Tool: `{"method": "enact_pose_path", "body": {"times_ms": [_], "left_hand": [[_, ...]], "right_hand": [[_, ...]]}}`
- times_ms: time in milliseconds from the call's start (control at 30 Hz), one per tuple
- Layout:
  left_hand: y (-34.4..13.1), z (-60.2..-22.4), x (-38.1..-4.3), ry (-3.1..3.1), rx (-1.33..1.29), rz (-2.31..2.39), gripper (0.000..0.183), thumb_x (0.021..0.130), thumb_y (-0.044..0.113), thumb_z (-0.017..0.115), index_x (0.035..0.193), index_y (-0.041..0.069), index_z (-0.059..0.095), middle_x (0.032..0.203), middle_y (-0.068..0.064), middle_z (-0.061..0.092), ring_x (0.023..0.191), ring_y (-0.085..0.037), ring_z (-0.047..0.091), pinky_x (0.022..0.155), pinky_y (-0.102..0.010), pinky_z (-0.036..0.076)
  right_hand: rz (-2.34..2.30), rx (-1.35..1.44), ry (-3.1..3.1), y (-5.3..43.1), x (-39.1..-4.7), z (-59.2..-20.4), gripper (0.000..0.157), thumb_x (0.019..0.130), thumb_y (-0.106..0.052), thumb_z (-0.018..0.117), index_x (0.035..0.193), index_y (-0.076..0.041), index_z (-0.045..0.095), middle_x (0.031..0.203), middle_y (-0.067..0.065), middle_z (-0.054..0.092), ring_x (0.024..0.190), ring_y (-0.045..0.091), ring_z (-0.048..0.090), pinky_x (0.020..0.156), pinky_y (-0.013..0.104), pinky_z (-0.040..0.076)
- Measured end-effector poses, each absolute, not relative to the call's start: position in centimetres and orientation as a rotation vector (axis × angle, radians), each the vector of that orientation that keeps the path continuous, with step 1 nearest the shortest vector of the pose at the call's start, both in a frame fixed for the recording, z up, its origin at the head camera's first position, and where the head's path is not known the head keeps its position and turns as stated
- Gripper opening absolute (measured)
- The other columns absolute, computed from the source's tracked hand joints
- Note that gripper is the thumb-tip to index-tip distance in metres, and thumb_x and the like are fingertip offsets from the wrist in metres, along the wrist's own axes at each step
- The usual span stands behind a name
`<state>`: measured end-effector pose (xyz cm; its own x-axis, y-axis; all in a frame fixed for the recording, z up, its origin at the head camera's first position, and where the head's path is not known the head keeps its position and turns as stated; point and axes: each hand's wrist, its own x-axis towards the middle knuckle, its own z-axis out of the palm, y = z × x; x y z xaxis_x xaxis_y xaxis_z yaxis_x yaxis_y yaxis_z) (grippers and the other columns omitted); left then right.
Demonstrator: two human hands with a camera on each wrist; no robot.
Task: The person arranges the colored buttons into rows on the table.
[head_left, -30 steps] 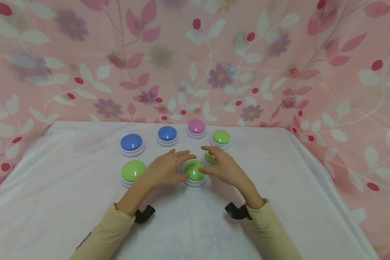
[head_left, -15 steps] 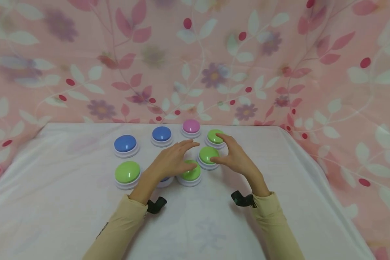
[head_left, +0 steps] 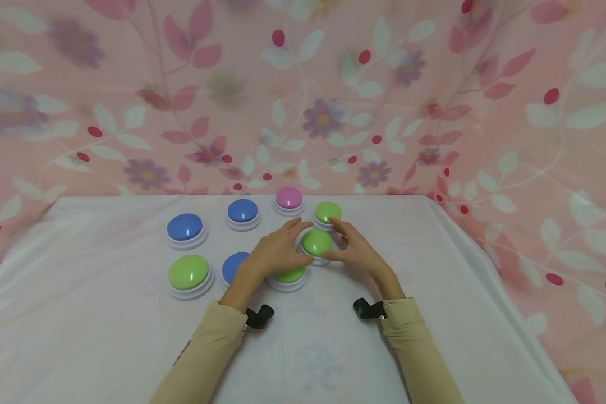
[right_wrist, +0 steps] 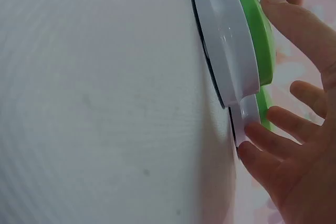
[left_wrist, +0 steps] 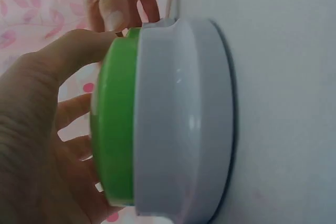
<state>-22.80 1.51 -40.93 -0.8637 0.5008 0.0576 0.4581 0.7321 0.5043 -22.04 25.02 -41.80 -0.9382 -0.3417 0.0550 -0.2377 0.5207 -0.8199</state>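
In the head view a green dome push button [head_left: 316, 242] on a white round base stands between my two hands. My left hand [head_left: 281, 248] arches at its left side, fingers loosely bent, and partly covers a nearer green push button [head_left: 289, 276] and a blue one [head_left: 234, 267]. At the right side, my right hand [head_left: 357, 252] has its thumb and fingers spread apart. Its fingertips overlap the base of a farther green push button [head_left: 327, 213]. In the right wrist view the thumb [right_wrist: 299, 24] is close beside a green dome, and the fingers [right_wrist: 278, 140] lie beside another button.
At the back stand a pink push button [head_left: 288, 199] and a blue one [head_left: 242, 211]. Farther left are another blue push button [head_left: 184, 228] and a green one [head_left: 189, 274]. A white cloth [head_left: 106, 325] covers the table; a pink floral curtain [head_left: 303, 95] hangs behind.
The head view has shifted, so the buttons appear farther left. My hands have moved from around the nearer green button to either side of the middle green one, and the right hand has come closer in.
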Motion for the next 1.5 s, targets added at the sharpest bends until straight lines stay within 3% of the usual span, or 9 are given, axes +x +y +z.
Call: {"method": "enact_pose_path", "body": {"times_ms": [133, 467, 1233, 1500], "left_hand": [[1.9, -41.6, -22.9, 2.838, 0.783, 0.745, 0.079, 0.081, 0.048, 0.071, 0.150, 0.025, 0.041, 0.156, -0.010, 0.038, 0.132, -0.037, 0.049, 0.096, -0.066, 0.044], [2.5, -42.2, -22.8, 2.838, 0.813, 0.729, 0.073, 0.086, 0.042, 0.070, 0.150, 0.020, 0.043, 0.145, -0.006, 0.053, 0.127, -0.029, 0.055, 0.098, -0.054, 0.048], [2.7, -41.7, -22.3, 2.824, 0.790, 0.744, 0.071, 0.088, 0.037, 0.070, 0.151, 0.020, 0.041, 0.149, -0.005, 0.050, 0.131, -0.030, 0.051, 0.102, -0.054, 0.045], [2.7, -41.8, -22.3, 2.828, 0.823, 0.768, 0.070, 0.089, 0.036, 0.069, 0.151, 0.019, 0.041, 0.149, -0.005, 0.049, 0.132, -0.030, 0.050, 0.103, -0.053, 0.046]], "right_hand": [[-1.335, -0.530, 2.650, 25.1, -22.7, -43.0, 0.091, 0.079, -0.022, 0.083, 0.154, -0.008, 0.032, 0.156, 0.014, 0.035, 0.144, 0.032, 0.033, 0.117, 0.049, 0.029], [-1.123, -0.613, 2.712, 24.5, -22.8, -43.1, 0.084, 0.080, -0.019, 0.081, 0.150, -0.003, 0.038, 0.153, 0.015, 0.041, 0.141, 0.032, 0.038, 0.116, 0.050, 0.031], [-1.074, -0.597, 2.735, 24.2, -22.6, -43.0, 0.085, 0.082, -0.021, 0.081, 0.152, -0.003, 0.036, 0.151, 0.015, 0.043, 0.136, 0.030, 0.043, 0.114, 0.047, 0.035], [-1.075, -0.628, 2.753, 24.3, -22.4, -42.6, 0.083, 0.083, -0.023, 0.081, 0.151, -0.002, 0.038, 0.148, 0.015, 0.047, 0.128, 0.028, 0.049, 0.107, 0.047, 0.042]]}}
